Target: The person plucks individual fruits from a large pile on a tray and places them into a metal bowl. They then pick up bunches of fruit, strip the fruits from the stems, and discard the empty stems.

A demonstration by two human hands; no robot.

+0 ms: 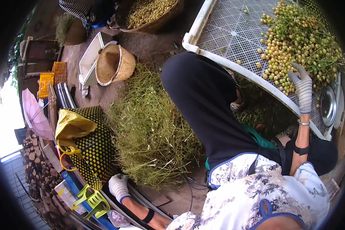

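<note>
My right hand (303,86), in a striped glove, reaches onto the near edge of a heap of small yellow-green round fruit (280,57) on stems. Its fingers are apart and touch the fruit; no single piece is visibly gripped. The heap lies on a white perforated tray (234,34), with some loose fruit around it. A round metal dish (327,105) sits beside my right wrist. My left hand (119,187), gloved too, is low at the left, beside a black-and-yellow woven bag (96,142). Its fingers are curled together, and what lies under them is hidden.
A large pile of stripped green stems (153,130) covers the ground left of my knee. Beyond it are a tilted basket (124,63), a white bin (89,57) and a fruit-filled basket (151,15). Another person's striped clothing (76,7) shows at top left. A green plastic object (92,201) lies near my left hand.
</note>
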